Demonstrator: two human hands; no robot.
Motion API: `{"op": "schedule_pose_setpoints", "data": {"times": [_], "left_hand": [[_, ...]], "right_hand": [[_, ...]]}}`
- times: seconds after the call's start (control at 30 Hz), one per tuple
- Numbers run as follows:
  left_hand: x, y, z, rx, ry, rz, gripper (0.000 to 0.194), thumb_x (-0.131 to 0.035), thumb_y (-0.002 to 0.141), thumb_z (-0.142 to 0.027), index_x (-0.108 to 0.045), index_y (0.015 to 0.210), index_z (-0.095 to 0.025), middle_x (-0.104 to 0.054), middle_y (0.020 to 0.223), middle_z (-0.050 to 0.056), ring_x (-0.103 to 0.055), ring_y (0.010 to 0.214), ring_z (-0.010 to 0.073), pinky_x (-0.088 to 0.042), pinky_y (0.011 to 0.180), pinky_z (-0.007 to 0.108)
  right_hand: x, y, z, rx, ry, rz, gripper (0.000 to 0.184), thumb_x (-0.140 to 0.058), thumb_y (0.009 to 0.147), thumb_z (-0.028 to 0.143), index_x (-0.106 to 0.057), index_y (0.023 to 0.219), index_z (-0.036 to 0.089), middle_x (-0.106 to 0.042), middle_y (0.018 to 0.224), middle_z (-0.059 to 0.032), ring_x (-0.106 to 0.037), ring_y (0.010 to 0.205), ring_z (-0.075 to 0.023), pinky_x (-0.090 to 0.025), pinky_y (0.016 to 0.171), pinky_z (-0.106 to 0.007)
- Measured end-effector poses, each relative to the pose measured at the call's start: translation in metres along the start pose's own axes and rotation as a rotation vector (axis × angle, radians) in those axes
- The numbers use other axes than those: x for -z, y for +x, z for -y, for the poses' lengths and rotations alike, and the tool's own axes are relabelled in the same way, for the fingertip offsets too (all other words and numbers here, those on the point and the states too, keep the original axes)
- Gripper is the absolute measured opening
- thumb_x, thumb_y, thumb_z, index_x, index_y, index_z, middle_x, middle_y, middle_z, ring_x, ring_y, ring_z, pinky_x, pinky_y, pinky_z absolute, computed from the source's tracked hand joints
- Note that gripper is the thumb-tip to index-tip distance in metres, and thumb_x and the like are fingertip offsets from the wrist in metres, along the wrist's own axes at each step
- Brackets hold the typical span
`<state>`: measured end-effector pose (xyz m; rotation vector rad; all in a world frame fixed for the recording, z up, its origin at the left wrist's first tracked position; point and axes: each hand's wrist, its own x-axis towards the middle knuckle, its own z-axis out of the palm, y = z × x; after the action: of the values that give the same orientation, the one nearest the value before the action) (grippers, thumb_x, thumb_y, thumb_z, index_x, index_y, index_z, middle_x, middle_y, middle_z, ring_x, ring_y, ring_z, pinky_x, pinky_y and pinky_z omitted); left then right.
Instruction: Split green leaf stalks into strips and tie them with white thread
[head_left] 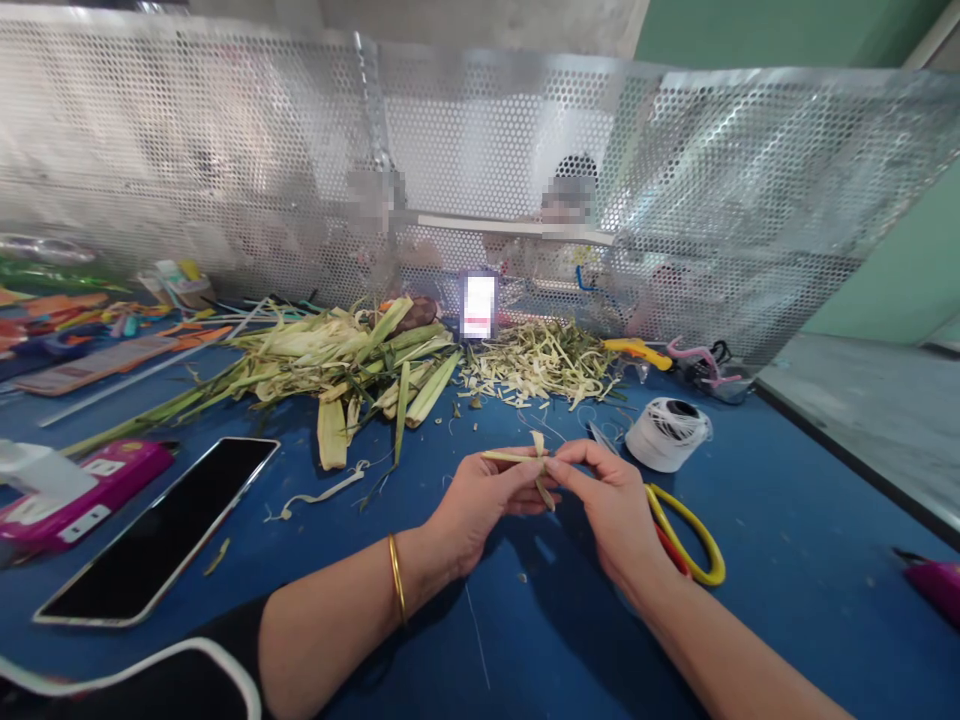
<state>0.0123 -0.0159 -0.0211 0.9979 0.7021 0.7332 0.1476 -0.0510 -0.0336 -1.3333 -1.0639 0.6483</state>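
Observation:
Between my two hands are narrow pale-green leaf strips (pixel 539 442), crossed over one another. My left hand (pixel 491 490) pinches them between thumb and fingers, and a gold bangle circles that wrist. From the other side, my right hand (pixel 600 490) has its thumb and forefinger closed on the strips near the crossing. Just right of that hand lie scissors with yellow and red handles (pixel 709 535), their blades partly hidden behind it. Past them stands a spool of white thread (pixel 667 435).
A heap of long green leaves (pixel 352 355) and a pile of cut strips (pixel 544 365) lie at the back before a perforated metal screen (pixel 480 120). On the left are a dark phone (pixel 165 530) and a magenta power strip (pixel 127 480). A yellow-handled tool (pixel 637 350) lies back right.

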Motion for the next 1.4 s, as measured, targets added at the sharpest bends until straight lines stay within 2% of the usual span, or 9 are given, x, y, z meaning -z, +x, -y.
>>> {"op": "schedule_pose_setpoints", "data": {"times": [0.2,0.3,0.43,0.63,0.73,0.87,1.03,1.27,1.4], "left_hand": [[0.000,0.003,-0.001,-0.024,0.099,-0.042,0.024,-0.065,0.075,-0.032,-0.070,0.086,-0.012,-0.072,0.077,0.009,-0.065,0.062,0.0135,-0.051,0.064,0.025],[0.000,0.003,-0.003,-0.033,0.088,-0.076,0.020,-0.062,0.078,-0.029,-0.070,0.084,-0.011,-0.072,0.076,0.009,-0.065,0.061,0.0130,-0.051,0.063,0.024],[0.001,0.002,-0.006,-0.026,0.059,-0.112,0.020,-0.063,0.077,-0.029,-0.069,0.085,-0.011,-0.071,0.073,0.009,-0.065,0.061,0.0136,-0.051,0.062,0.024],[0.002,0.000,-0.006,-0.011,0.044,-0.096,0.016,-0.066,0.072,-0.027,-0.069,0.078,-0.012,-0.069,0.070,0.005,-0.064,0.060,0.0127,-0.050,0.063,0.025],[0.000,-0.001,-0.006,0.005,0.091,-0.069,0.016,-0.064,0.072,-0.027,-0.069,0.075,-0.012,-0.069,0.068,0.006,-0.065,0.061,0.0140,-0.050,0.062,0.025],[-0.001,-0.003,-0.008,0.048,0.186,-0.005,0.017,-0.061,0.073,-0.026,-0.071,0.079,-0.013,-0.070,0.067,0.007,-0.066,0.061,0.0154,-0.049,0.060,0.025],[0.003,-0.003,-0.010,0.109,0.290,0.063,0.016,-0.059,0.072,-0.025,-0.068,0.074,-0.013,-0.069,0.063,0.006,-0.065,0.058,0.0147,-0.048,0.058,0.024],[0.003,-0.001,-0.010,-0.033,0.379,-0.002,0.015,-0.058,0.069,-0.021,-0.064,0.057,-0.015,-0.049,0.045,-0.003,-0.041,0.044,0.0084,-0.033,0.046,0.021],[0.006,-0.001,-0.013,-0.121,0.429,-0.008,0.013,-0.060,0.070,-0.022,-0.071,0.067,-0.016,-0.061,0.060,0.000,-0.051,0.060,0.0118,-0.037,0.058,0.022]], "right_hand": [[0.007,0.004,0.001,0.012,-0.119,0.093,0.013,-0.062,0.074,0.032,-0.065,0.067,0.021,-0.064,0.071,-0.0012,-0.058,0.073,-0.0200,-0.044,0.072,-0.034],[0.018,0.008,0.007,0.306,-0.386,0.074,0.017,-0.058,0.079,0.027,-0.070,0.090,0.023,-0.067,0.093,-0.0062,-0.059,0.091,-0.0237,-0.043,0.083,-0.040],[0.027,0.010,0.018,0.727,-0.737,0.217,0.023,-0.055,0.081,0.016,-0.068,0.095,0.028,-0.067,0.090,-0.0031,-0.060,0.088,-0.0206,-0.034,0.097,-0.045],[0.021,0.006,0.020,0.923,-0.892,0.400,0.021,-0.051,0.084,0.014,-0.067,0.087,0.027,-0.068,0.081,-0.0001,-0.061,0.077,-0.0163,-0.029,0.101,-0.044],[0.019,0.003,0.017,0.877,-0.854,0.355,0.025,-0.047,0.085,0.013,-0.067,0.082,0.027,-0.067,0.078,-0.0006,-0.059,0.076,-0.0162,-0.031,0.098,-0.043],[0.018,0.003,0.013,0.581,-0.622,0.199,0.014,-0.052,0.083,0.021,-0.062,0.073,0.024,-0.065,0.090,-0.0055,-0.059,0.089,-0.0212,-0.042,0.084,-0.039],[0.016,0.003,0.014,0.211,-0.413,0.308,0.012,-0.055,0.079,0.027,-0.059,0.069,0.023,-0.069,0.083,-0.0031,-0.062,0.080,-0.0200,-0.046,0.074,-0.033],[0.014,-0.003,0.018,0.234,-0.444,0.247,0.004,-0.053,0.080,0.023,-0.053,0.076,0.023,-0.060,0.070,0.0009,-0.056,0.067,-0.0162,-0.044,0.062,-0.028],[0.011,-0.004,0.016,0.178,-0.287,0.183,0.006,-0.055,0.079,0.025,-0.052,0.083,0.022,-0.061,0.074,-0.0002,-0.058,0.071,-0.0167,-0.045,0.067,-0.030]]}}
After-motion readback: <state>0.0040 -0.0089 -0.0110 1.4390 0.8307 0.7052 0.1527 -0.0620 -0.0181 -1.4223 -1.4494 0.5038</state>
